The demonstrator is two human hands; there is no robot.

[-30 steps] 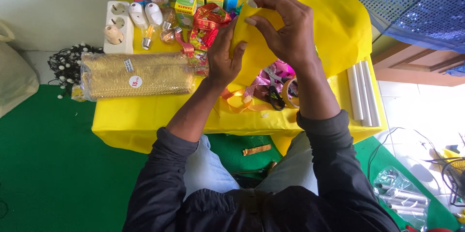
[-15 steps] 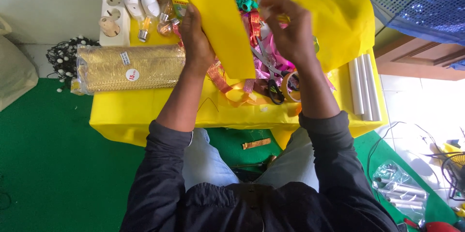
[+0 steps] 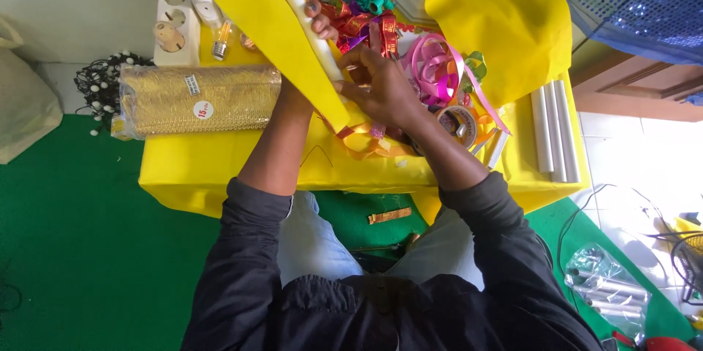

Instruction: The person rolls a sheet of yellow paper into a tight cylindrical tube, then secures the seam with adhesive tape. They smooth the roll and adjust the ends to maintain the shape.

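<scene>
lowered and tilted since half a second ago, the yellow sheet point(image 3: 256, 21) now slants from the top left of the view down toward the middle of the yellow-covered table point(image 3: 220, 168), where earlier it stood raised and upright between both hands. a white rod point(image 3: 304, 17) now shows along the sheet's right edge, touching it; it could not be made out before. the left hand point(image 3: 322, 25) is mostly hidden behind the sheet, and only fingertips curl around the rod near its upper part, so it appears to be grasping rod and sheet together, though the full grip cannot be told. the right hand point(image 3: 381, 91) has dropped lower and sits at the sheet's bottom corner, fingers bent and pinching the edge against the rod. judged from this, the paper looks to be lining up against the rod, with the work only at its start. just beyond the right hand lies a tangle of coloured ribbons point(image 3: 432, 65), and a tape roll point(image 3: 458, 122) rests near the wrist. to the left a gold mesh roll point(image 3: 198, 98) lies flat beside a white socket strip point(image 3: 176, 25), with a light bulb point(image 3: 218, 28) just beside it. three white tubes point(image 3: 554, 131) lie well apart at the right end of the table.
</scene>
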